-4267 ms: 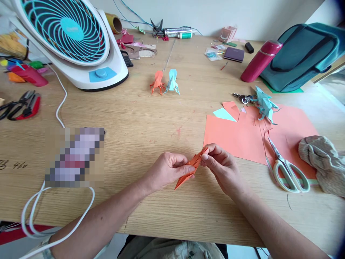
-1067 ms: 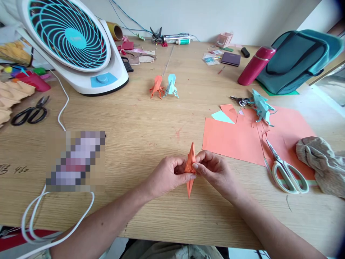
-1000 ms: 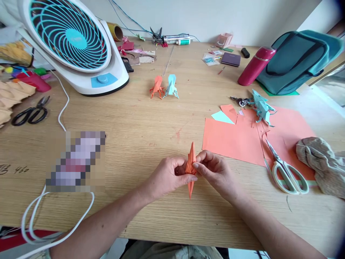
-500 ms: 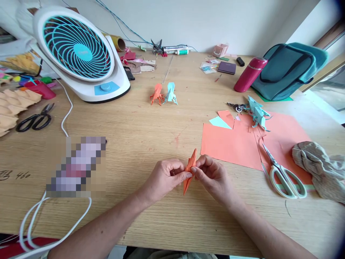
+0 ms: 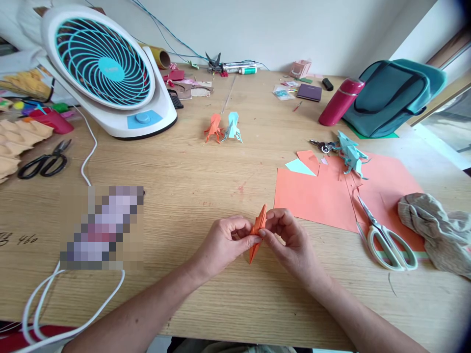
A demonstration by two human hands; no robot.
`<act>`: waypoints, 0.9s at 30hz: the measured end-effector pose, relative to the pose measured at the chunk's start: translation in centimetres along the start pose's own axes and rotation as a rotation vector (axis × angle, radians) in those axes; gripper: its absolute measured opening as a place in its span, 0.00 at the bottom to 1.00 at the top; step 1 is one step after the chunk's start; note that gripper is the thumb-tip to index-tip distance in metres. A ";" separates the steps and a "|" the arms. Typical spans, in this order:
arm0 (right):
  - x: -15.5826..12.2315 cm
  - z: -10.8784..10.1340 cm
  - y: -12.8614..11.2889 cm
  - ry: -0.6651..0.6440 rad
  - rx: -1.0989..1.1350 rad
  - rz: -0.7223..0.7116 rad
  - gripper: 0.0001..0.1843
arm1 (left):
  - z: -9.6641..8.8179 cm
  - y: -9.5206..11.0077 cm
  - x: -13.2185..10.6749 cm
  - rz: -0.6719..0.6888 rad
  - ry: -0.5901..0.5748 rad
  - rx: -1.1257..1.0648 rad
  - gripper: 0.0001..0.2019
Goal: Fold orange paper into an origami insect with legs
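Observation:
A narrow piece of folded orange paper [image 5: 260,219] with pointed ends is held tilted above the near part of the table. My left hand [image 5: 230,242] pinches its middle from the left, thumb on the near side. From the right, my right hand [image 5: 290,240] grips the same piece with thumb and fingers; the fingertips behind the paper are partly hidden. Beyond my hands stand two folded paper insects, an orange one [image 5: 214,128] and a light blue one [image 5: 233,127]. A larger teal paper insect [image 5: 351,154] rests on the orange sheets to the right.
White-handled scissors [image 5: 392,245] lie on orange paper sheets [image 5: 312,196] at right, beside a crumpled grey cloth [image 5: 429,225]. A fan [image 5: 147,120], black scissors [image 5: 46,162] and a blurred-out phone-like object [image 5: 105,228] with a white cable are at left. A pink bottle [image 5: 342,100] leans by a teal bag [image 5: 386,103].
Both hands still hold the folded paper, which has shifted very slightly left. My right thumb and fingers have moved a little along it. The view has turned slightly.

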State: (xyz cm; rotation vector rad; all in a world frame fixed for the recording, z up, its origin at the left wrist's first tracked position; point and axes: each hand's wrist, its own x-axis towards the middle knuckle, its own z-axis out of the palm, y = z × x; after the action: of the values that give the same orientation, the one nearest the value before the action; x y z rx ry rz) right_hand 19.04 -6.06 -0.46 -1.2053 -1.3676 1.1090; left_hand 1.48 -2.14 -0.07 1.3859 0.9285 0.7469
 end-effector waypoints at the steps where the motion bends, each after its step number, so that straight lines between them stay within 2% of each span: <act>1: 0.0 0.0 0.0 0.013 0.003 -0.011 0.08 | 0.0 0.0 0.0 0.003 -0.009 -0.001 0.13; 4: -0.1 0.1 0.1 0.031 0.041 -0.003 0.10 | -0.1 0.0 0.0 -0.001 -0.032 0.009 0.17; 8: 0.0 0.0 0.3 -0.016 0.170 0.080 0.11 | -0.2 0.0 0.1 -0.020 -0.060 0.036 0.23; 12: 0.2 -0.1 0.5 -0.038 0.248 0.105 0.14 | -0.2 0.1 0.2 -0.060 -0.122 -0.007 0.22; 17: 0.6 -0.1 0.5 -0.013 0.348 0.153 0.19 | -0.3 0.1 0.2 -0.053 -0.129 0.081 0.21; 21: 0.7 -0.1 0.2 -0.061 0.353 0.196 0.17 | -0.5 0.1 0.3 -0.046 -0.122 0.147 0.19; 27: 0.6 0.0 -0.3 -0.049 0.346 0.172 0.19 | -0.7 0.4 0.4 -0.046 -0.136 0.176 0.20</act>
State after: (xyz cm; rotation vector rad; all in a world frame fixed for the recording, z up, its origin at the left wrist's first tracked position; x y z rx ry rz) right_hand 18.94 -5.45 -0.11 -1.0593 -1.0658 1.4389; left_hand 1.07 -1.46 0.30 1.5441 0.9328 0.5382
